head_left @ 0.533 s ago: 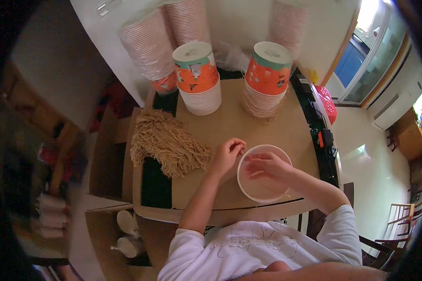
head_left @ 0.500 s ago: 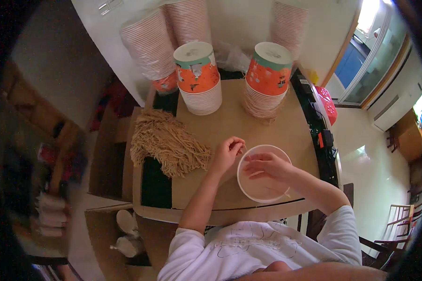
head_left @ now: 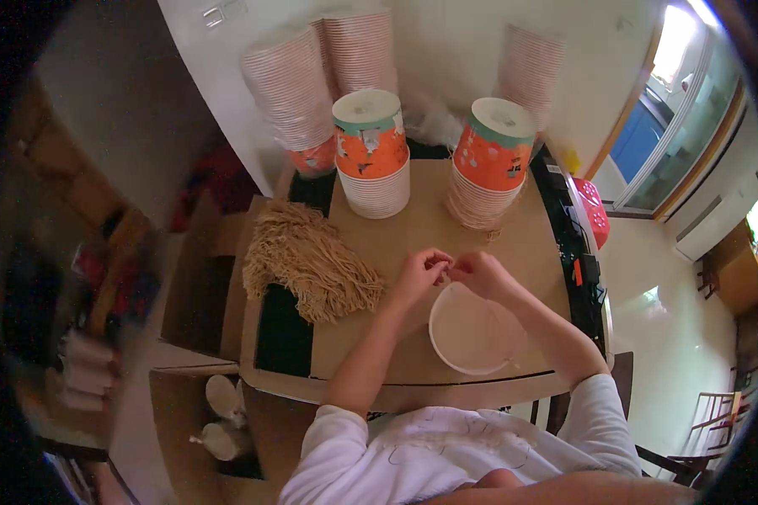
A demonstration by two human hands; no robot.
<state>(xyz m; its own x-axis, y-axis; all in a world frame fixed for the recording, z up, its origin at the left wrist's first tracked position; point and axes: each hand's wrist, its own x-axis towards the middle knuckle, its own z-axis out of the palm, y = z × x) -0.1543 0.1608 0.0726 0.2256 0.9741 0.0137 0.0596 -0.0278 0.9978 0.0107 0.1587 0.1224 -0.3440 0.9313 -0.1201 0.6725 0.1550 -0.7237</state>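
Note:
A round white paper bucket [head_left: 473,338] stands on the table just in front of me, its mouth facing up. At its far rim my left hand [head_left: 421,274] and my right hand [head_left: 482,276] meet, fingertips pinched close together. Whatever lies between the fingers is too small to make out. Left of my left hand lies a thick bundle of tan strings [head_left: 312,263], loose ends fanned toward me. Beyond the hands are two upside-down stacks of paper buckets, the left stack [head_left: 372,156] and the right stack [head_left: 490,164], each topped with orange and green; tan strands hang around the right one.
Tall wrapped bucket stacks [head_left: 288,88] line the wall behind. Dark devices and cables [head_left: 583,261] run along the table's right edge, beside a red stool [head_left: 594,212]. An open cardboard box [head_left: 173,421] with white rolls sits low at the left.
My right hand has moved from over the bucket's mouth to its far rim, where it meets my left hand. The view has shifted slightly.

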